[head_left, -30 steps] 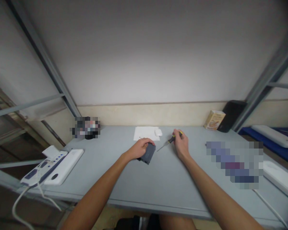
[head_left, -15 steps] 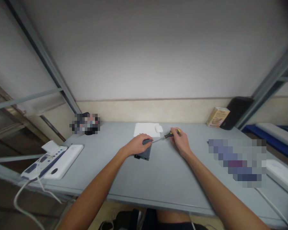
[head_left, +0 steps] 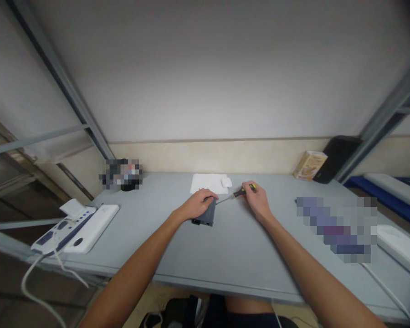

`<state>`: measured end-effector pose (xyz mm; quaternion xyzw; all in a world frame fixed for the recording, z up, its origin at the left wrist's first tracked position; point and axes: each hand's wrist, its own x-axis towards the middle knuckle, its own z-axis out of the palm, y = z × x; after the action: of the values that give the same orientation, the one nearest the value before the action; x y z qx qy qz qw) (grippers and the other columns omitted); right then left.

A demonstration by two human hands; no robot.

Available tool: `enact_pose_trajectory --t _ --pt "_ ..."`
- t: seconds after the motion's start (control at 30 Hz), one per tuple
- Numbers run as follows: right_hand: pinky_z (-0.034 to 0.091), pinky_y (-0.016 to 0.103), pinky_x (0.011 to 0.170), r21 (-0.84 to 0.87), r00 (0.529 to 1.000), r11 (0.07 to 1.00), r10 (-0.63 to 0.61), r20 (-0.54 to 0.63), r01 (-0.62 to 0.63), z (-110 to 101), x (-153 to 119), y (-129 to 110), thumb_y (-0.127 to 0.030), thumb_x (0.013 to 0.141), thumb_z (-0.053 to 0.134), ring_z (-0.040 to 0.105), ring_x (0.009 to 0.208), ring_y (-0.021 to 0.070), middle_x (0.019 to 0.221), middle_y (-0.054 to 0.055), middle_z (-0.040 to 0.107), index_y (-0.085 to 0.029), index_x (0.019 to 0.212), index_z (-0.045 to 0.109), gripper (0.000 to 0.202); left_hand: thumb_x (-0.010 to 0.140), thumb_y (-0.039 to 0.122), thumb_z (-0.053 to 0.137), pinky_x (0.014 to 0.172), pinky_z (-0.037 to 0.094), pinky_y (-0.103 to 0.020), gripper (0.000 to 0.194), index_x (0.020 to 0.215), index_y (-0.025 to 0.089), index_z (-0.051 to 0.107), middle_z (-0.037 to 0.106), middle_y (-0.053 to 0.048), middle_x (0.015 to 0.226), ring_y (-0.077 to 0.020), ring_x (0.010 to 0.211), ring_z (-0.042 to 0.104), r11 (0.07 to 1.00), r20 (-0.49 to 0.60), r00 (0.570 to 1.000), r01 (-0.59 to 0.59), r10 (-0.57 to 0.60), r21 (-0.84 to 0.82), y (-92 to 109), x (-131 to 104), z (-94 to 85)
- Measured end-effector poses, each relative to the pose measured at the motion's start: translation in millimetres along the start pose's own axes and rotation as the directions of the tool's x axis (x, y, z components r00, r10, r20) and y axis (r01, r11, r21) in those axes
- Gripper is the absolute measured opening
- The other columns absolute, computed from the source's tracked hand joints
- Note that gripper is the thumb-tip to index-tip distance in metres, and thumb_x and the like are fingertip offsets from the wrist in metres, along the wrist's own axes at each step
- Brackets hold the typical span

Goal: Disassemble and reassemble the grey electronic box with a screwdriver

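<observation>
On the grey desk, my left hand (head_left: pixel 201 203) grips a small dark grey box (head_left: pixel 207 216) with what look like ports on its near end. Its kind is not clear. My right hand (head_left: pixel 254 197), to the right of it, is closed around the black and yellow handle of a screwdriver (head_left: pixel 239 192). The screwdriver's thin shaft points left, and its tip meets the box's right side near my left fingers. Exactly where the tip sits is too small to make out.
Behind my hands lie a white sheet (head_left: pixel 208 182) and a small white case (head_left: pixel 226 182). To the left are a power strip (head_left: pixel 63 228) and a white slab-like device (head_left: pixel 92 230). A yellow box (head_left: pixel 310 165) and a black case (head_left: pixel 338 159) stand at back right, near blurred items (head_left: pixel 335 228).
The thumb and fingers of my left hand have shifted slightly on the box. The screwdriver stays in my right hand, nearly in the same place.
</observation>
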<state>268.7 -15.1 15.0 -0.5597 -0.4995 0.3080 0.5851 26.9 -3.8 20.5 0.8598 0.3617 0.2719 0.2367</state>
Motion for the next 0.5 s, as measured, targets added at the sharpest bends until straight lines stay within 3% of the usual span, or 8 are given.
enact_pose_trajectory --t 0.23,0.37,0.5 --pt "0.032 0.025 0.043 0.184 0.985 0.979 0.108 -0.132 -0.083 -2.4 6.6 3.4 -0.046 0.079 0.062 0.046 0.043 0.0127 0.05 -0.004 0.053 -0.02 0.072 0.062 0.027 0.094 0.025 0.053 0.097 0.046 -0.035 0.024 0.107 0.019 0.073 0.072 -0.008 0.107 -0.0215 0.102 0.063 0.993 -0.146 0.986 0.069 -0.083 -0.096 6.3 1.5 13.1" --pt "0.031 0.025 0.041 0.236 0.996 0.969 0.087 -0.034 -0.077 -2.9 4.5 2.6 -0.056 0.078 0.066 0.044 0.042 0.0121 0.053 -0.003 0.058 -0.02 0.077 0.062 0.036 0.091 0.028 0.059 0.09 0.048 -0.032 0.025 0.11 0.018 0.071 0.071 -0.007 0.101 -0.0198 0.092 0.062 0.989 -0.252 0.96 0.096 -0.123 -0.113 8.7 4.2 23.8" --pt "0.027 0.025 0.04 0.177 0.999 0.984 0.026 0.022 -0.029 -2.1 -0.4 -0.5 -0.065 0.076 0.067 0.043 0.041 0.0113 0.057 -0.001 0.063 -0.019 0.079 0.065 0.046 0.091 0.029 0.058 0.085 0.049 -0.031 0.019 0.094 0.018 0.074 0.073 -0.005 0.093 -0.0196 0.087 0.064 0.98 -0.256 0.951 0.138 -0.171 -0.143 6.1 8.0 24.9"
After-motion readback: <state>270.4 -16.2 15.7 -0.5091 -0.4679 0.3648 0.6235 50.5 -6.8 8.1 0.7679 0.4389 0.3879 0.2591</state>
